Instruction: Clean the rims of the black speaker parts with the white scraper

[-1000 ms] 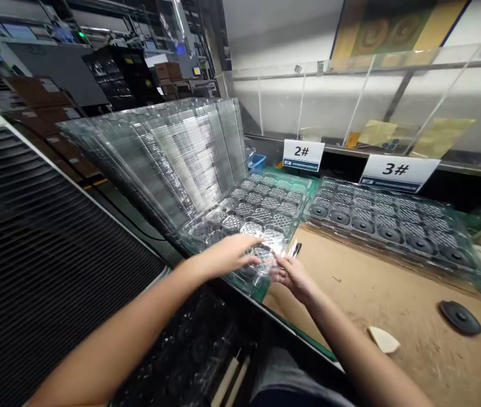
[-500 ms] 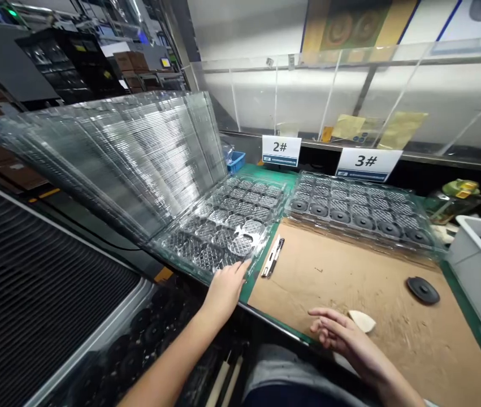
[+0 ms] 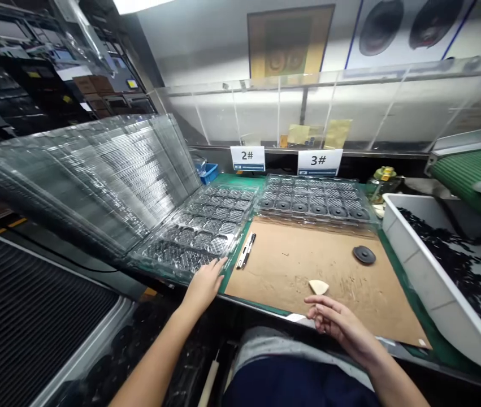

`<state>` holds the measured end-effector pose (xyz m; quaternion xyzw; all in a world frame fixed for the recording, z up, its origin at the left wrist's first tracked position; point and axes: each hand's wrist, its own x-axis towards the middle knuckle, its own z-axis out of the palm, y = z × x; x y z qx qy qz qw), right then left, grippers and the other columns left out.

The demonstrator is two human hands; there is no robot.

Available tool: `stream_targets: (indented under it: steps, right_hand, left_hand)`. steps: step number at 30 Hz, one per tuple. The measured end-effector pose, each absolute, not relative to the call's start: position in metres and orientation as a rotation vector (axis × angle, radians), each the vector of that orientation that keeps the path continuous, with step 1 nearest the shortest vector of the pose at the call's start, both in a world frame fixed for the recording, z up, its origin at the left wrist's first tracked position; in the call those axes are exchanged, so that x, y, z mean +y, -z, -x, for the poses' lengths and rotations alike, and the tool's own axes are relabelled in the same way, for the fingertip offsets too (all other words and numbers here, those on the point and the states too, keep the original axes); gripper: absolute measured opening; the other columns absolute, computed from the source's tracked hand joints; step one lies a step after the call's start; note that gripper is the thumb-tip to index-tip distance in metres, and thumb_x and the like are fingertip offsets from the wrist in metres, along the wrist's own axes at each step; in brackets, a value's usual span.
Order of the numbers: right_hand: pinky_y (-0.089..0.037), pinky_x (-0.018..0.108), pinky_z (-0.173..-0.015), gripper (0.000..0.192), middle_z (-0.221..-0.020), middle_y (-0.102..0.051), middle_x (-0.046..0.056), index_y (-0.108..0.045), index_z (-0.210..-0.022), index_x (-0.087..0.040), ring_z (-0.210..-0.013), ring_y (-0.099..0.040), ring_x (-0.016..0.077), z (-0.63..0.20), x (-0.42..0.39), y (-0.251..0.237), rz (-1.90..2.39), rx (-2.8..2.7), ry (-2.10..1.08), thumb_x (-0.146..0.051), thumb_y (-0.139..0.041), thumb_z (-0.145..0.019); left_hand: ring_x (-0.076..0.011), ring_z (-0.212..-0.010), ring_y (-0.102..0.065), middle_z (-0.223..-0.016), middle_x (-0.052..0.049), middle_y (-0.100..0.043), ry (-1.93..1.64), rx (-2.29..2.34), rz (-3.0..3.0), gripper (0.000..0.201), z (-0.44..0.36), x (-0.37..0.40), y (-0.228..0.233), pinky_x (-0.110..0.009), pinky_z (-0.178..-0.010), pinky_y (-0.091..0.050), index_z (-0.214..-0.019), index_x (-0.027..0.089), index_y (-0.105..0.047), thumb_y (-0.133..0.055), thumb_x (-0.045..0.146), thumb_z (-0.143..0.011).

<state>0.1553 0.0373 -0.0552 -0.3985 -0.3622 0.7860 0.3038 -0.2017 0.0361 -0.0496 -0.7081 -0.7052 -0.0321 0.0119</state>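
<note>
My left hand (image 3: pixel 204 284) is at the near right corner of a clear plastic tray (image 3: pixel 223 244), fingers stretched out, holding nothing I can see. Whether its fingertips touch the tray edge I cannot tell. My right hand (image 3: pixel 334 320) hovers at the front edge of the table with fingers loosely bent and apart, and nothing shows in it. Just beyond it a pale, wedge-shaped piece (image 3: pixel 319 287) lies on a brown cardboard sheet (image 3: pixel 282 243). A round black disc-shaped part (image 3: pixel 364 254) rests farther right on the sheet. Left on the sheet lies a utility knife (image 3: pixel 246 251).
A second clear tray (image 3: pixel 308 217), its front row holding black round parts, stands behind the cardboard. Stacked clear trays (image 3: pixel 117 175) lean at left. A white bin (image 3: pixel 424 282) of black scraps is at right, below a green conveyor belt (image 3: pixel 477 175). Number signs (image 3: pixel 320 163) stand behind.
The view has swung to the right, bringing the scrap bin and green conveyor into sight. My hands keep nearly the same pose; the parts on the cardboard lie as before.
</note>
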Motion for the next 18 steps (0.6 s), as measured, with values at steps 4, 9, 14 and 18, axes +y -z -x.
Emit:
stream_targets:
  steps: [4,9,14,18]
  right_hand:
    - [-0.043,0.025,-0.066,0.041,-0.085,-0.064,0.005,-0.066,-0.104,-0.018,-0.068,-0.053,0.0117,-0.201,0.017,0.043,1.111,-0.977,-1.987,-0.045,-0.069,-0.073]
    - [-0.046,0.03,-0.073,0.039,-0.09,-0.065,0.007,-0.065,-0.109,-0.022,-0.076,-0.057,0.017,-0.263,0.009,-0.005,1.336,-1.55,-1.641,-0.05,-0.056,-0.082]
    - [-0.042,0.038,-0.091,0.034,-0.112,-0.063,0.007,-0.063,-0.11,-0.026,-0.104,-0.056,0.0247,-0.298,0.046,-0.069,1.535,-2.115,-0.711,-0.045,-0.05,-0.086]
    - [-0.037,0.048,-0.094,0.036,-0.12,-0.058,0.011,-0.059,-0.115,-0.021,-0.113,-0.049,0.031,-0.305,0.125,-0.1,1.799,-2.081,0.183,-0.038,-0.049,-0.085]
  left_hand:
    - [-0.0235,-0.116,-0.053,-0.133,-0.011,-0.052,0.095,-2.166,2.189,0.054,0.201,0.036,0.047,-0.037,-0.094,-0.042,-0.137,0.021,-0.037,-0.046,0.014,-0.083]
    - [-0.0261,-0.111,-0.056,-0.127,-0.012,-0.058,0.091,-2.149,2.138,0.057,0.208,0.023,0.046,-0.04,-0.091,-0.04,-0.138,0.019,-0.035,-0.046,0.016,-0.083]
    - [-0.025,-0.11,-0.057,-0.125,-0.011,-0.06,0.13,-2.083,2.184,0.049,0.222,0.022,0.056,-0.039,-0.091,-0.04,-0.137,0.02,-0.037,-0.036,0.027,-0.089]
    - [-0.0261,-0.111,-0.057,-0.124,-0.011,-0.06,0.183,-1.996,2.172,0.048,0.237,0.028,0.075,-0.041,-0.095,-0.039,-0.137,0.021,-0.036,-0.033,0.032,-0.091]
